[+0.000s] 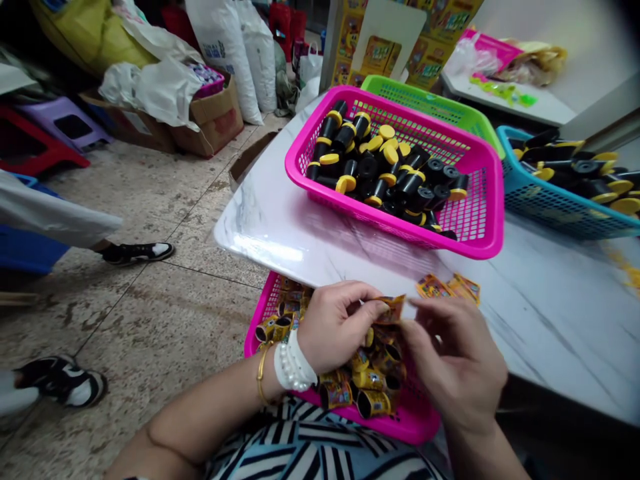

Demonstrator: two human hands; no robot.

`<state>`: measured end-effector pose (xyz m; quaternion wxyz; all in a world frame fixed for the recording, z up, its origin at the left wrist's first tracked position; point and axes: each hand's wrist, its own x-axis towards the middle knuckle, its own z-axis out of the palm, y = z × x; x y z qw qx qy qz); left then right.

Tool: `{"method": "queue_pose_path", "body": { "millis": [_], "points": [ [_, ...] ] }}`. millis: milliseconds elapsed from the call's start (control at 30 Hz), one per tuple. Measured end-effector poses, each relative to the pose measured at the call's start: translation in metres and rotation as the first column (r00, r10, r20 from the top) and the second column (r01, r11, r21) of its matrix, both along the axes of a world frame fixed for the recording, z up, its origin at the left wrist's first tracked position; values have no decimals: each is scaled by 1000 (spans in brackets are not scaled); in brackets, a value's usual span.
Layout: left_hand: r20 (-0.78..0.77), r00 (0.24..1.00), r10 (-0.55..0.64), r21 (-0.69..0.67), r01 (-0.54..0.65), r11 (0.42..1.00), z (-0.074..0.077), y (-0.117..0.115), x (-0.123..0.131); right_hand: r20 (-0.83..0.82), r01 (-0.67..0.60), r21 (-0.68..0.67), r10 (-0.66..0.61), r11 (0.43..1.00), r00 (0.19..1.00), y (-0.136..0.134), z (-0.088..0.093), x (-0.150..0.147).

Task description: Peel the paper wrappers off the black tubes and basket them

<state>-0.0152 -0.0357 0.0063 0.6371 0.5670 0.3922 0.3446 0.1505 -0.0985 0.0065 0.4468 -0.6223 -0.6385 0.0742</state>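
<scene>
My left hand (336, 325) pinches a small orange-yellow printed wrapper (390, 310) between thumb and forefinger. At its right edge, the thumb and forefinger of my right hand (453, 353) close on the same wrapper, with a small pale patch between the fingertips. Below both hands, a pink basket (420, 427) on my lap holds several short tubes (374, 403) in yellow printed wrappers. More flat printed wrappers (450, 287) lie on the marble-patterned table (265, 220) just beyond my right hand.
Ahead on the table, a larger pink basket (395, 223) holds black tubes (345, 137) with yellow caps. A green basket (435, 110) stands behind it, a blue basket (565, 207) to its right. Cardboard boxes (210, 123), sacks (220, 53) and another person's feet (137, 252) are at the left.
</scene>
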Motion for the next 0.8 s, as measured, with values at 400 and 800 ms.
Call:
{"method": "queue_pose_path", "body": {
  "millis": [400,800],
  "points": [
    [65,963,260,82,-265,961,-9,-9,-9,-156,55,-159,-80,986,985,14,-17,-2],
    [114,935,336,253,-355,900,-1,-14,-7,38,-43,41,41,998,998,14,-14,-17]
  ]
}}
